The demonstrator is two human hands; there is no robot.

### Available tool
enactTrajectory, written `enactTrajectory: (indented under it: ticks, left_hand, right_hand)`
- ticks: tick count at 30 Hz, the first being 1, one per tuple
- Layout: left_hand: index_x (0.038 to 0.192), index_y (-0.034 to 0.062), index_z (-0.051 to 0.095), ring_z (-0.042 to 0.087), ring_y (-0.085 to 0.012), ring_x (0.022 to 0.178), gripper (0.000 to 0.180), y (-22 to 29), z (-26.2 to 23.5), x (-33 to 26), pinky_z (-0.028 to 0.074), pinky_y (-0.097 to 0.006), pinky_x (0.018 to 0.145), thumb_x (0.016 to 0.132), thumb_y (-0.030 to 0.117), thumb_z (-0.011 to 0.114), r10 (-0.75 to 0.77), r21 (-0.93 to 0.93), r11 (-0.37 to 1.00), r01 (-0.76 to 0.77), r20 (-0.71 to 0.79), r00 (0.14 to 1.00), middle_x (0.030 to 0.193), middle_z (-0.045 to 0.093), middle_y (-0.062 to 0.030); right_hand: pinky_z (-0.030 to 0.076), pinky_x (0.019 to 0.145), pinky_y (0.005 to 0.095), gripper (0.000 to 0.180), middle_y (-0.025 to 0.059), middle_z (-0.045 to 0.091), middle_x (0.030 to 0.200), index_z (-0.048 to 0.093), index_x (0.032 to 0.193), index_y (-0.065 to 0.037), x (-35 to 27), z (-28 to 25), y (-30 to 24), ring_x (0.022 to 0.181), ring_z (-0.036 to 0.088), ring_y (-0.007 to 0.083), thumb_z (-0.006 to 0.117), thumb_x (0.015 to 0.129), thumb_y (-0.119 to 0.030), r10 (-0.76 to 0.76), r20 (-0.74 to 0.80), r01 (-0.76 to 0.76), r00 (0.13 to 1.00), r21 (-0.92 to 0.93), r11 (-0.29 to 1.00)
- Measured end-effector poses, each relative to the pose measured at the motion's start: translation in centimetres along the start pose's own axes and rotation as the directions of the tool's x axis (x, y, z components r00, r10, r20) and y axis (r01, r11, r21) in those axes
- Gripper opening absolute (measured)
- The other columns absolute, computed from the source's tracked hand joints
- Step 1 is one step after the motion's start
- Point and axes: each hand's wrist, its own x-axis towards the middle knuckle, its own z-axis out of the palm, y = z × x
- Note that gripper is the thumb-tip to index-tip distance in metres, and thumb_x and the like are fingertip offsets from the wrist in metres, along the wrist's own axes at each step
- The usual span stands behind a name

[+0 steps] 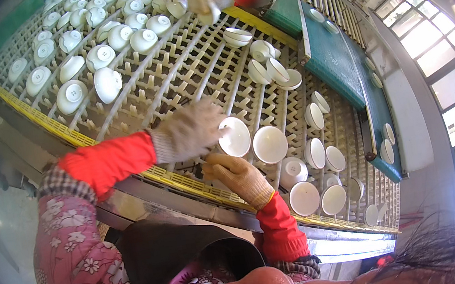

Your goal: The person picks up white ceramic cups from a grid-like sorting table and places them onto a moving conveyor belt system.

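Note:
My left hand [187, 130], in a grey knit glove with a red sleeve, grips the rim of a white bowl [235, 136] tilted on its side over the slatted white conveyor [193, 70]. My right hand [238, 177], in a tan glove, is curled into a fist just below that bowl, near the conveyor's yellow edge [186, 182]. Whether the fist holds anything is hidden. A second white bowl [269, 144] stands right beside the held one.
Several white bowls lie upside down at the far left [107, 83] and stand scattered to the right [305, 198]. A green belt [332, 56] carries more bowls at right. Another person's gloved hand [201, 2] works at the far end. Windows line the right wall.

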Motion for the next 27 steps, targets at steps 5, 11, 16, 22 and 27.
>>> enactTrajectory:
  ticks: [5, 11, 16, 22, 27]
  left_hand:
    - [0.081, 0.0117, 0.074, 0.061, -0.0209, 0.092, 0.022, 1.5, 2.8, 3.3, 0.050, -0.038, 0.081, 0.076, 0.032, 0.067, 0.140, -0.043, 0.990, -0.133, 0.322, 0.937, 0.084, 0.065, -0.0032]
    - [0.097, 0.0149, 0.072, 0.067, -0.0220, 0.084, 0.020, -4.6, 0.5, 2.5, 0.056, -0.037, 0.081, 0.079, 0.024, 0.072, -0.342, -0.196, 0.908, 0.371, 0.166, 0.925, 0.088, 0.068, -0.0082]
    - [0.107, 0.0053, 0.066, 0.066, -0.0279, 0.092, 0.036, -13.4, -3.1, -1.8, 0.054, -0.040, 0.084, 0.088, 0.036, 0.065, -0.898, -0.660, 0.310, 0.684, 0.033, 0.439, 0.100, 0.069, -0.0164]
    - [0.104, 0.0026, 0.062, 0.065, -0.0368, 0.098, 0.038, -14.1, -6.2, -9.7, 0.049, -0.046, 0.087, 0.093, 0.038, 0.057, -0.962, 0.211, 0.241, 0.947, 0.178, 0.205, 0.105, 0.068, -0.0198]
    - [0.102, 0.0040, 0.062, 0.060, -0.0333, 0.105, 0.031, -10.0, -5.7, -9.4, 0.043, -0.048, 0.095, 0.085, 0.029, 0.069, -0.802, 0.341, 0.546, 0.765, -0.050, 0.595, 0.107, 0.064, -0.0148]
  right_hand:
    - [0.049, 0.081, 0.0339, 0.027, 0.0129, 0.067, 0.092, 0.065, 0.106, -0.001, -0.6, -1.4, -0.8, 0.085, 0.064, 0.0228, 0.054, 0.099, -0.024, 0.017, 0.010, -0.015, 1.000, -0.162, 0.987]
    - [0.050, 0.081, 0.0342, 0.026, 0.0123, 0.066, 0.090, 0.062, 0.107, 0.000, -0.8, -1.1, -0.1, 0.086, 0.064, 0.0232, 0.053, 0.099, -0.023, 0.055, 0.028, -0.052, 0.998, -0.092, 0.994]
    - [0.050, 0.080, 0.0327, 0.027, 0.0109, 0.066, 0.089, 0.061, 0.108, 0.000, -1.6, -1.9, -0.8, 0.086, 0.064, 0.0208, 0.052, 0.100, -0.024, 0.070, 0.006, -0.070, 0.998, -0.080, 0.994]
    - [0.050, 0.077, 0.0310, 0.025, 0.0089, 0.065, 0.086, 0.061, 0.105, -0.001, -1.9, -1.7, 0.8, 0.081, 0.062, 0.0190, 0.052, 0.101, -0.024, 0.024, -0.030, -0.024, 0.999, -0.012, 1.000]
    - [0.049, 0.073, 0.0334, 0.022, 0.0108, 0.062, 0.081, 0.058, 0.098, -0.001, -2.0, -2.1, 0.4, 0.076, 0.060, 0.0214, 0.051, 0.100, -0.022, -0.036, -0.017, 0.034, 0.999, -0.091, 0.995]
